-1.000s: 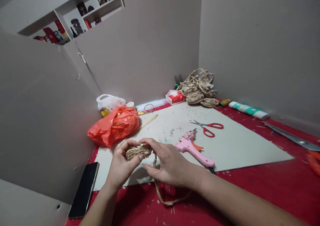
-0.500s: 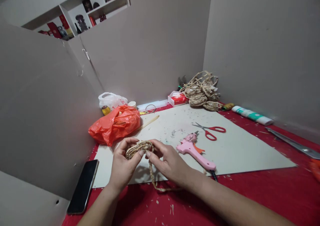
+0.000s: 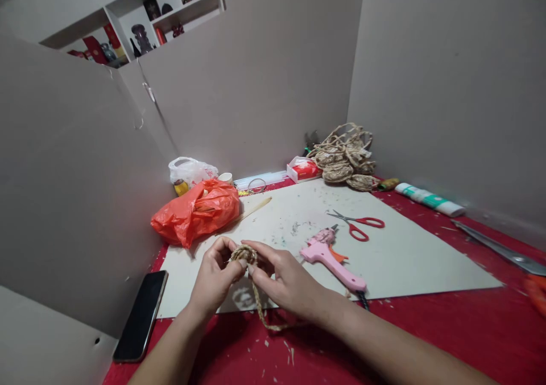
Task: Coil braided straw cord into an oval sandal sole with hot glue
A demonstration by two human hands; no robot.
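Between my two hands is a small coil of braided straw cord (image 3: 244, 253), held up over the near edge of the pale board (image 3: 290, 214). My left hand (image 3: 217, 271) pinches its left side, thumb in front and fingers behind. On the other side my right hand (image 3: 281, 274) grips the coil with thumb and forefinger. A loose tail of the cord (image 3: 258, 305) hangs down from the coil and curves right along the red cloth, passing under my right forearm. Part of the coil is hidden by my fingers.
A pink glue gun (image 3: 335, 265) and red-handled scissors (image 3: 356, 224) lie on the board. Left are an orange plastic bag (image 3: 198, 211) and a phone (image 3: 141, 317). Bundled cord (image 3: 343, 157) sits at the back, with large shears (image 3: 503, 248) at right.
The coil has been turned between my fingers, from a long flattened side view to a rounder, more end-on look. Both hands keep hold of it, and the hanging tail has shifted slightly.
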